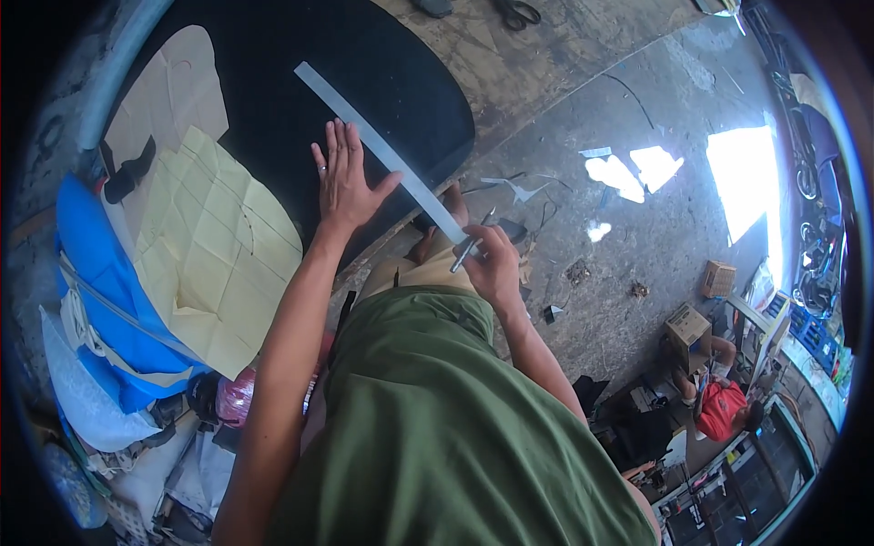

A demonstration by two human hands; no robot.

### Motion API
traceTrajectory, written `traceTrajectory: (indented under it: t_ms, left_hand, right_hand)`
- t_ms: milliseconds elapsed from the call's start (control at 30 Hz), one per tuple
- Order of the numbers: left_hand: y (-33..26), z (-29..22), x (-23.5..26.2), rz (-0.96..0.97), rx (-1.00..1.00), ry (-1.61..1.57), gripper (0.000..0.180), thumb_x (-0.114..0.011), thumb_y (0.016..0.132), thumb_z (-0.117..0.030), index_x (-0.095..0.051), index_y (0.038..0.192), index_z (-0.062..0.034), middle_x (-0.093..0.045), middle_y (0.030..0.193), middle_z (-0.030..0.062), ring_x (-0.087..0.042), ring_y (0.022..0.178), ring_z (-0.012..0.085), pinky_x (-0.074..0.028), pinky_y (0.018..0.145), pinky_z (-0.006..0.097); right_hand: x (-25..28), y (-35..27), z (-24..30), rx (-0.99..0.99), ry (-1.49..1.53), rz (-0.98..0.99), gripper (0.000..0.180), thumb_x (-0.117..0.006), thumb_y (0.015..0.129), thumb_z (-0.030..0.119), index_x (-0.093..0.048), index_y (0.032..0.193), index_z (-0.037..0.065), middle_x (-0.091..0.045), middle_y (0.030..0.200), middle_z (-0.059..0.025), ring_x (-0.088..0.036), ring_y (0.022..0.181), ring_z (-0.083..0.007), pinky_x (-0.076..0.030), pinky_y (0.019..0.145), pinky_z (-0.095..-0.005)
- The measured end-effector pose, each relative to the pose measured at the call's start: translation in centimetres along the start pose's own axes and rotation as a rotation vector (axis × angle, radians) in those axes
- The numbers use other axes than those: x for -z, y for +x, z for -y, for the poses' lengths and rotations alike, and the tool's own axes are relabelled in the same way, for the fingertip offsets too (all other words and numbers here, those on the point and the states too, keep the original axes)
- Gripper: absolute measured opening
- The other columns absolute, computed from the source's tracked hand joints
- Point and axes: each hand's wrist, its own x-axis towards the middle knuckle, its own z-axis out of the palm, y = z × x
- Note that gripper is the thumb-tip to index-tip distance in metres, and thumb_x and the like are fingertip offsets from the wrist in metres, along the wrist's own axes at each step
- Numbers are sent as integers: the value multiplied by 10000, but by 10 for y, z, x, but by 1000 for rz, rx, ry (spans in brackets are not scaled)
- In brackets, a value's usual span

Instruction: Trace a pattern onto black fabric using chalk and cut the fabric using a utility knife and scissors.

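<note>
A long metal ruler (398,166) lies slantwise over a sheet of black material (273,86), its near end reaching past the sheet's edge towards me. My left hand (346,187) rests with fingers outstretched on the black sheet, fingertips and thumb at the ruler's edge. In my right hand (496,267) is a slim silver pen (461,257), held between closed fingers. That same hand is at the ruler's near end; whether it also grips the ruler is hard to see.
Creased yellowish paper patterns (218,246) and a blue bundle (118,300) lie on the left. Scissors (517,14) are at the far edge. Scraps (519,189) litter the concrete floor. A person in red (722,409) sits at lower right, near a cardboard box (687,325).
</note>
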Motion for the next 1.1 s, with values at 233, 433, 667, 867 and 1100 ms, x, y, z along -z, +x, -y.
traceTrajectory:
  t_ms: [233, 433, 667, 867, 1100]
  left_hand:
    - [2, -2, 3, -15, 3, -21, 1115, -590, 960, -684, -207, 1650, 104, -233, 1706, 359, -156, 1624, 483, -50, 1285, 659]
    - [2, -2, 2, -35, -2, -30, 1111, -614, 955, -659, -209, 1649, 108, -237, 1703, 363, -159, 1624, 483, -53, 1287, 656]
    - [2, -2, 2, -33, 5, -23, 1118, -632, 939, -655, -235, 1632, 128, -278, 1682, 376, -179, 1616, 494, -43, 1286, 662]
    - [3, -2, 3, -41, 16, -24, 1124, -649, 926, -646, -240, 1628, 131, -277, 1681, 376, -178, 1616, 497, -48, 1285, 665]
    - [3, -5, 2, -43, 19, -47, 1130, -682, 904, -633, -252, 1622, 127, -289, 1677, 375, -175, 1615, 501, -58, 1280, 677]
  right_hand:
    - [-1, 1, 0, -5, 3, 3, 334, -813, 812, 91, -739, 1136, 60, -651, 892, -83, -579, 703, -216, -494, 646, -340]
    - [-1, 2, 0, 2, -7, 5, 325, -809, 815, 92, -737, 1130, 57, -652, 894, -83, -573, 698, -215, -495, 642, -345]
    - [1, 1, 2, 5, -52, 12, 345, -805, 820, 101, -731, 1153, 50, -669, 935, -100, -613, 745, -239, -510, 701, -341]
    - [5, 24, 23, 192, -202, -160, 343, -741, 910, 106, -710, 1242, 29, -700, 1025, -118, -665, 838, -279, -525, 806, -354]
    - [-20, 118, 59, 93, 347, 12, 258, -610, 1046, 122, -731, 1252, 26, -761, 945, -100, -648, 731, -184, -511, 682, -293]
